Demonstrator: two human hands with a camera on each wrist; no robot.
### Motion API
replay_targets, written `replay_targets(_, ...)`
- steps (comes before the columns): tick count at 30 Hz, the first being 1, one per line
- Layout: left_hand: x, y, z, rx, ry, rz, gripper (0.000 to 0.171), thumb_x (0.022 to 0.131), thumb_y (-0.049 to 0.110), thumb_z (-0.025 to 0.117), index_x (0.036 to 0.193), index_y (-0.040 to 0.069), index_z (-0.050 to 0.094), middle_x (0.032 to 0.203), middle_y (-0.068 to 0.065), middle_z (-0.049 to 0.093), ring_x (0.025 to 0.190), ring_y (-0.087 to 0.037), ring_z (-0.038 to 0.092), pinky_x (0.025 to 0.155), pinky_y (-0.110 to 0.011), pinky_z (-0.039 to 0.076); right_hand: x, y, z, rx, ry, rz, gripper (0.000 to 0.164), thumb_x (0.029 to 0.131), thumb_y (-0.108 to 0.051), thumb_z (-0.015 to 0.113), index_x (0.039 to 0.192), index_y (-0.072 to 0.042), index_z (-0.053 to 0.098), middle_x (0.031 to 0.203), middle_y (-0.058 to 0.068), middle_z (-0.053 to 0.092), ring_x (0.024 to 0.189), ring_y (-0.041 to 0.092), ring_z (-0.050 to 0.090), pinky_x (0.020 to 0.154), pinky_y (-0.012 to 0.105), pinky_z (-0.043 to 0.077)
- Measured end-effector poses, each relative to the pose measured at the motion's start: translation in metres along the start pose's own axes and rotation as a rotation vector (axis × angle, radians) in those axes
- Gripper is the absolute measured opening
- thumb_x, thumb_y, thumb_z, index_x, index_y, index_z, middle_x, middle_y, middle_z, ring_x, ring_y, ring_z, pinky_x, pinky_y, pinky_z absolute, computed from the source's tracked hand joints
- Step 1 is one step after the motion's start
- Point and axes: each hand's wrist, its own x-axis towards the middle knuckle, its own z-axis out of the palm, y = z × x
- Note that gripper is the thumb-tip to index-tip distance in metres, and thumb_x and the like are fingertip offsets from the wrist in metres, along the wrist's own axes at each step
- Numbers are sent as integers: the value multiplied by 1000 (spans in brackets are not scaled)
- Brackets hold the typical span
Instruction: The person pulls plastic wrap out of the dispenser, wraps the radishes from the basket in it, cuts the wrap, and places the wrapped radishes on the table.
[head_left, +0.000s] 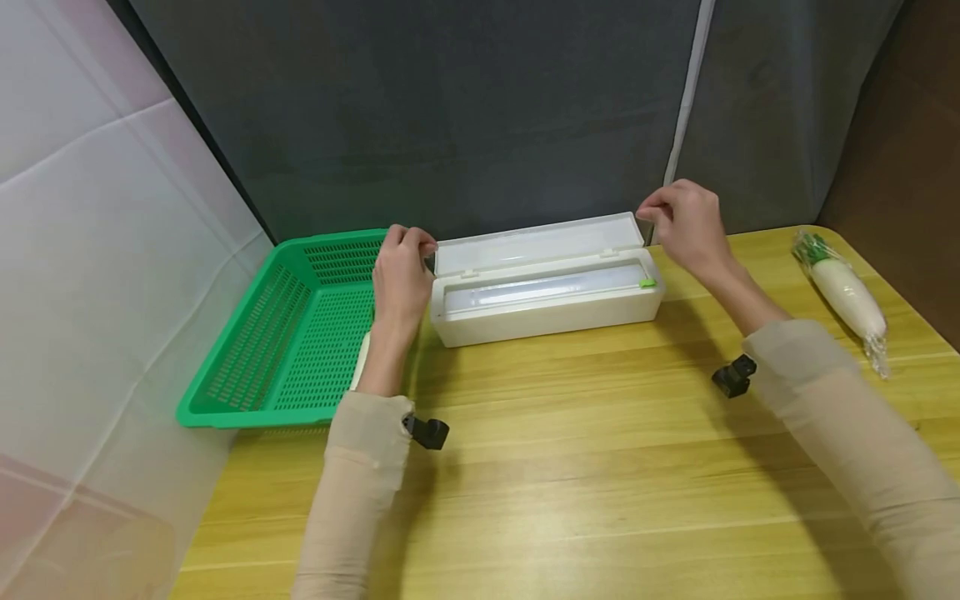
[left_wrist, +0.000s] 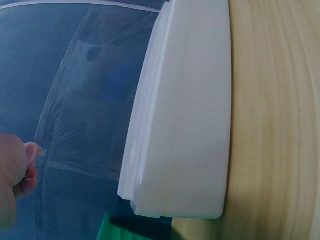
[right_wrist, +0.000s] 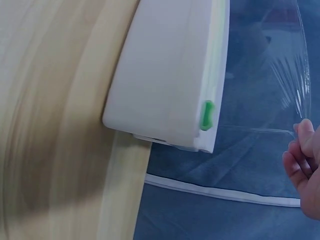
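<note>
Head view: the white box [head_left: 551,323] sits on the wooden table [head_left: 562,483], its lid [head_left: 540,242] tipped back. The green basket [head_left: 255,415] is beside it on the left; a wrapped white radish [head_left: 847,296] lies well apart on the right.
Clear film [right_wrist: 297,90]: thin and hard to see, it seems to come out of the box.
Left hand [head_left: 401,275]: fingers pinch one corner of the film.
Right hand [head_left: 688,225]: finger and thumb pinch the other corner — the film is wrinkly there.
Good pulling: both hands should go slowly and evenly, I think — tugging one side could make folds.
Little green piece [head_left: 648,283]: maybe a cutter, so smooth film first.
</note>
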Motion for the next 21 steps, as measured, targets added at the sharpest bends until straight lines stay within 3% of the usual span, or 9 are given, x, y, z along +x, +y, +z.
replay_targets(10,8,6,-12,4,29,25,18,103,6,57,97,-4,70,100,-21,60,88,-38,61,76,-49,53,8,-11,-12,-13,30,-32,17,97,-5,68,97,11,73,95,24,64,82,33,56,72,38,42)
replay_targets(21,17,12,-22,-7,84,64,17,102,7,59,96,-5,69,99,-21,59,88,-38,61,76,-47,53,14,-23,-27,-27,32,11,20,99,-9,66,102,9,74,101,23,63,89,32,53,75,33,41)
